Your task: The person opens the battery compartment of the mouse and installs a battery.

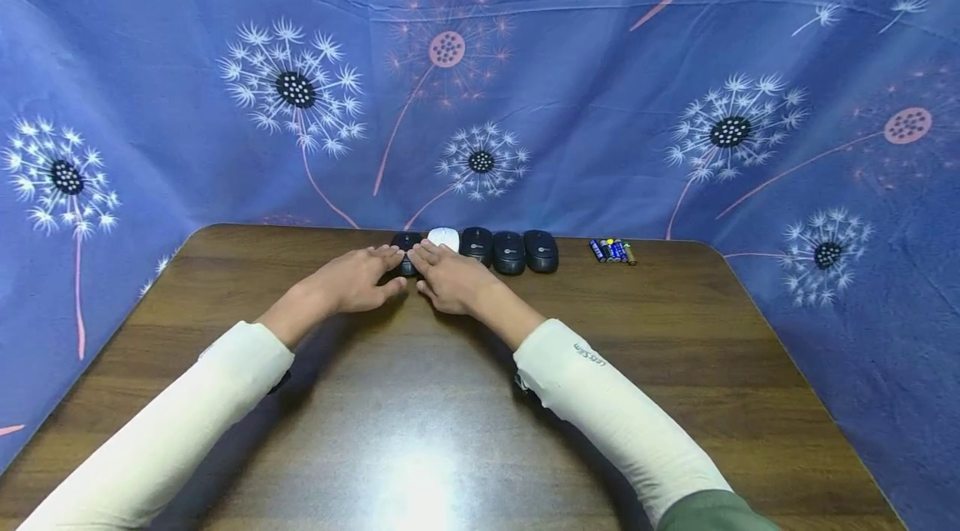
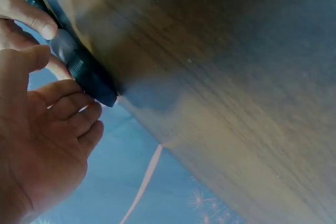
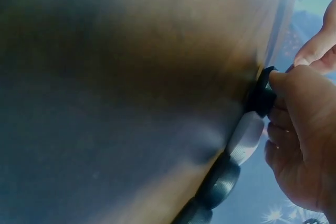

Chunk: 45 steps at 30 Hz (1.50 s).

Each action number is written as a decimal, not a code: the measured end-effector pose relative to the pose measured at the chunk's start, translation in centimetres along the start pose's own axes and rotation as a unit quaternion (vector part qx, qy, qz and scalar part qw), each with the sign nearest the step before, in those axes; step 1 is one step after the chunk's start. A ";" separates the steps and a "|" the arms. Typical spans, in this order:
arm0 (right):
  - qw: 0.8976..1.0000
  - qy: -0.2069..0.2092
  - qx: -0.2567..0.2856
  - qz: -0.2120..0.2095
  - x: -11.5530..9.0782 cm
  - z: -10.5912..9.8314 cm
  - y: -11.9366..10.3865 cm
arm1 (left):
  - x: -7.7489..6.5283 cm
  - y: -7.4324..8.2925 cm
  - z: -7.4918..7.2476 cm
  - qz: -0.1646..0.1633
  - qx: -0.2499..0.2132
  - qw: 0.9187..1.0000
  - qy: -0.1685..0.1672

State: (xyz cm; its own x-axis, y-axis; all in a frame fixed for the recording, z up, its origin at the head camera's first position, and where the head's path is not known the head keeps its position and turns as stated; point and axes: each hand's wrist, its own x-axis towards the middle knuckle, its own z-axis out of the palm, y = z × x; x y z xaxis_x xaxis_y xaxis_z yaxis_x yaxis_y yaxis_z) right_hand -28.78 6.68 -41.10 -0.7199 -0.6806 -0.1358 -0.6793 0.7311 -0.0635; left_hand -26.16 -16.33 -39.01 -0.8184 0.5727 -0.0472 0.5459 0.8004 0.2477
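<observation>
At the table's far edge stands a row of computer mice. My left hand (image 1: 356,279) lies by the leftmost black mouse (image 1: 407,241), its straightish fingers at that mouse's left side and top. Fingertips of my right hand (image 1: 453,279) reach the same black mouse, and the hand partly covers the white mouse (image 1: 444,236) beside it. In the left wrist view the fingers of the left hand (image 2: 52,114) lie along the black mouse (image 2: 94,80). The right wrist view has the right thumb at the end black mouse (image 3: 261,98), near the white mouse (image 3: 247,137).
Right of the white mouse, three more black mice (image 1: 509,253) continue the row. Several small batteries (image 1: 613,251) lie further right near the back edge. Behind the brown wooden table (image 1: 652,348) hangs a blue dandelion-print cloth (image 1: 585,122).
</observation>
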 end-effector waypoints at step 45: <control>0.993 0.092 0.057 -0.048 -15.4 0.0 1.8 | 0.9 10.2 3.2 0.144 0.075 0.984 0.070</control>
State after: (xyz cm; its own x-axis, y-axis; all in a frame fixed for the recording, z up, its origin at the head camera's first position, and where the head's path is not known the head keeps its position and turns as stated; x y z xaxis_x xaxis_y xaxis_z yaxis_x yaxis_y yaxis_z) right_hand -18.97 18.49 -39.15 -0.6730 -0.7373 0.0593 -0.7337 0.6553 -0.1797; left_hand -20.72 -7.07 -39.58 -0.6375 0.7577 0.1397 0.7701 0.6321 0.0858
